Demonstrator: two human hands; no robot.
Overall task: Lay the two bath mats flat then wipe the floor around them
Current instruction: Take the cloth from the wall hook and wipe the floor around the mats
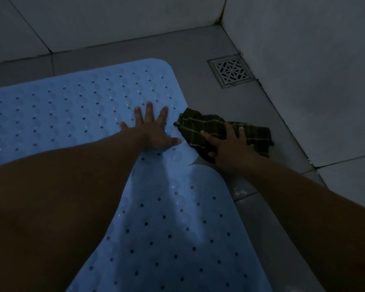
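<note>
Mats (72,106) lie flat mid-frame; my left hand (154,131) presses spread on the upper one, pinning it. My right hand (230,148) grips the cloth (207,127) against the floor (198,51), ready to wipe.

A square metal drain grate (231,72) with a lattice pattern sits in the corner, close against the pale tiled wall (303,70). Dark grout lines run between the tiles.
</note>
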